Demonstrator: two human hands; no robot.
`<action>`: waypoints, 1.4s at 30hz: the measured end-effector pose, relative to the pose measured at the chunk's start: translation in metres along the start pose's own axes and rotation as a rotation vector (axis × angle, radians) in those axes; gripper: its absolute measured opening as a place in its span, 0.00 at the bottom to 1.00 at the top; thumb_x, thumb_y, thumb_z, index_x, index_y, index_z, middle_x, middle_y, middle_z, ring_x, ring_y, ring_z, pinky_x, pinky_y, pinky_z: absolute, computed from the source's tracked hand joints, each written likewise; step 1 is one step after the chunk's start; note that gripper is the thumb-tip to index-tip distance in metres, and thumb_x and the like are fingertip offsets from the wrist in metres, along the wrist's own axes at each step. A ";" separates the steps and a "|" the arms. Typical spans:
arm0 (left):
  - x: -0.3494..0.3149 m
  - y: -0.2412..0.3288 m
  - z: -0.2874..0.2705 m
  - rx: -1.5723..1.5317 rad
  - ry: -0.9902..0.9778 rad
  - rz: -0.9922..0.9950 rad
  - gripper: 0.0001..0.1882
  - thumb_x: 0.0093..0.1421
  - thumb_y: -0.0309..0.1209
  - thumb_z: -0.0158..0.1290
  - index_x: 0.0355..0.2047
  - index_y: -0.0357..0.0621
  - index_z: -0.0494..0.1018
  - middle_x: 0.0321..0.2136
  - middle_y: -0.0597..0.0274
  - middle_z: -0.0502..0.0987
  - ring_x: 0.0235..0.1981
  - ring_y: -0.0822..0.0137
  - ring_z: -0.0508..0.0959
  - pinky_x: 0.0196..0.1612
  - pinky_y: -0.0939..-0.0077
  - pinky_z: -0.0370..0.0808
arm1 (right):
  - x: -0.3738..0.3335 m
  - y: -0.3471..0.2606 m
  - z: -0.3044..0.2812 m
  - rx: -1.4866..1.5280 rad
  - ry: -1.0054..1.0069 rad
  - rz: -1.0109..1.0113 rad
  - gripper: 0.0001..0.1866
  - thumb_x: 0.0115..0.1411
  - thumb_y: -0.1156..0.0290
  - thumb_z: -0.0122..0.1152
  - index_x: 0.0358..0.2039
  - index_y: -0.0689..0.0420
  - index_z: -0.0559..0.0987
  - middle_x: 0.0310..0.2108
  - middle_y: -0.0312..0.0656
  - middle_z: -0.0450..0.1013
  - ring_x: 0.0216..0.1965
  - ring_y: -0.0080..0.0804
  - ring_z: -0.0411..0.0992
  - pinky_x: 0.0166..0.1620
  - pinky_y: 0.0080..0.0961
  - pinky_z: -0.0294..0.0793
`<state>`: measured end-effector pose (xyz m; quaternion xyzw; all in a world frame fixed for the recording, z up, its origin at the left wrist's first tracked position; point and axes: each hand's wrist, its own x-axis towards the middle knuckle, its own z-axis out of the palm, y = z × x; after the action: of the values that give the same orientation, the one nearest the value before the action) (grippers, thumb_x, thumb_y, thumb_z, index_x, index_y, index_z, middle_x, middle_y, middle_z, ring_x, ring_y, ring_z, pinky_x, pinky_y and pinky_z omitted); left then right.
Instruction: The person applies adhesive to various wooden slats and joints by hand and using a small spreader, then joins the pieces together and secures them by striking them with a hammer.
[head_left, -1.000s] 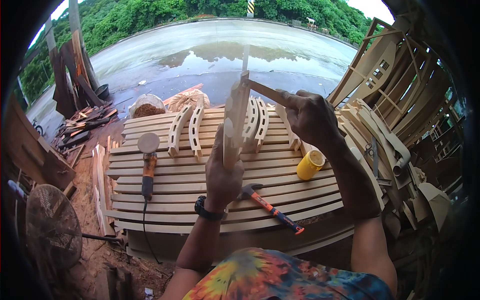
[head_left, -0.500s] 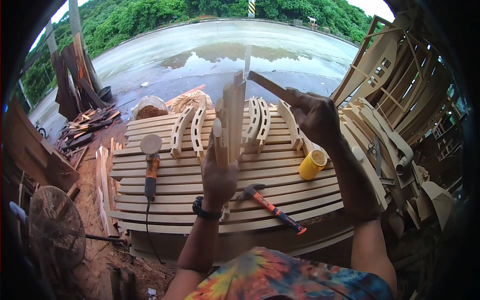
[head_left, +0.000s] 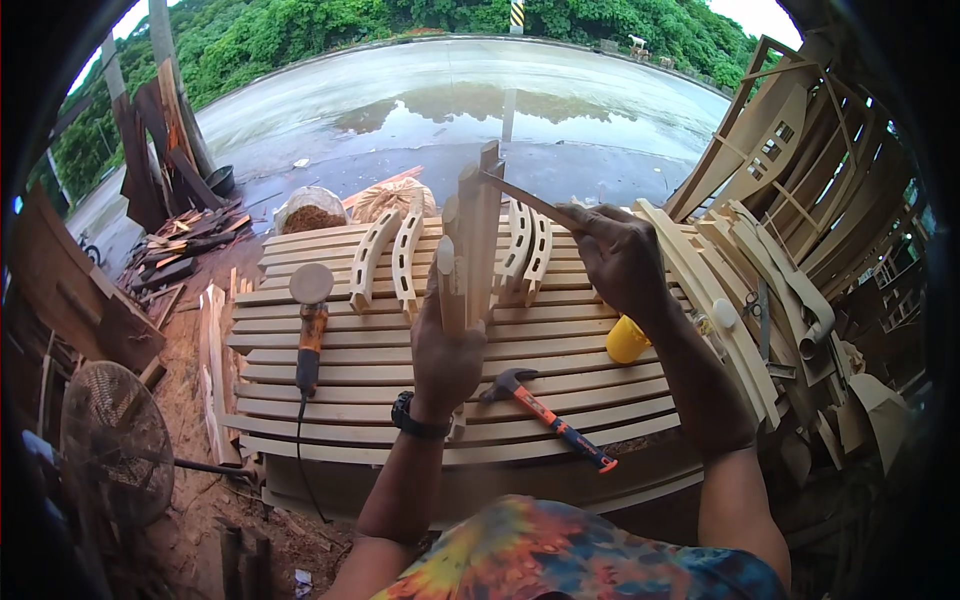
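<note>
My left hand point(head_left: 448, 362) is closed round the lower part of an upright wooden workpiece point(head_left: 482, 245), a pale piece with several rounded ends stepped in height. In my right hand point(head_left: 622, 258) is a flat, narrow file-like bar point(head_left: 532, 200). Its far tip touches or lies very close to the top of the workpiece; which of the two I cannot tell. Beneath both hands runs a bench-like row of pale wooden slats point(head_left: 350, 395). Slotted curved wooden pieces point(head_left: 375, 258) stand on the slats, on both sides of the workpiece.
A hammer point(head_left: 550, 418) lies on the slats near me, with a yellow container point(head_left: 627, 340) beyond it. A corded power tool with a round disc point(head_left: 310, 330) rests at the left. Scissors point(head_left: 753, 303) lie among wood pieces at right. A fan point(head_left: 117, 440) stands at lower left.
My right hand has moved nearer and slightly lower, and the bar's tip has shifted down against the upper end of the workpiece. My left hand keeps its hold; the whole view has shifted slightly.
</note>
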<state>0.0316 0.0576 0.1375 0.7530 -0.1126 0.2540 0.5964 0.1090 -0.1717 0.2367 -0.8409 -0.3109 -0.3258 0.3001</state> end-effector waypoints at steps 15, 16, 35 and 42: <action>0.001 0.003 0.003 -0.108 -0.003 -0.070 0.40 0.53 0.15 0.49 0.70 0.38 0.59 0.49 0.44 0.79 0.45 0.55 0.81 0.50 0.62 0.78 | -0.016 -0.016 0.003 -0.312 -0.006 -0.229 0.21 0.58 0.82 0.62 0.50 0.50 0.85 0.44 0.36 0.80 0.41 0.36 0.79 0.42 0.34 0.83; 0.000 0.003 0.003 -0.109 -0.004 -0.071 0.40 0.53 0.15 0.49 0.70 0.38 0.59 0.49 0.44 0.79 0.45 0.55 0.81 0.50 0.62 0.78 | -0.012 -0.018 -0.005 -0.312 -0.007 -0.229 0.21 0.58 0.82 0.62 0.50 0.50 0.85 0.44 0.36 0.80 0.41 0.36 0.79 0.42 0.34 0.83; 0.001 0.003 0.005 -0.138 0.009 -0.072 0.43 0.53 0.13 0.49 0.72 0.40 0.57 0.50 0.45 0.79 0.45 0.55 0.81 0.51 0.64 0.78 | 0.025 -0.029 -0.026 -0.288 -0.155 -0.048 0.19 0.61 0.82 0.57 0.52 0.61 0.83 0.35 0.47 0.82 0.29 0.42 0.82 0.35 0.35 0.81; 0.001 0.006 0.005 -0.068 0.018 -0.014 0.44 0.52 0.14 0.48 0.73 0.41 0.56 0.48 0.45 0.79 0.41 0.60 0.81 0.46 0.64 0.79 | 0.023 -0.041 -0.030 -0.288 -0.214 -0.007 0.22 0.58 0.82 0.55 0.53 0.59 0.83 0.36 0.47 0.82 0.30 0.44 0.82 0.39 0.40 0.82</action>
<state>0.0308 0.0512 0.1418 0.7307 -0.1105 0.2524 0.6246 0.0821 -0.1594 0.2841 -0.9040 -0.2941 -0.2765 0.1407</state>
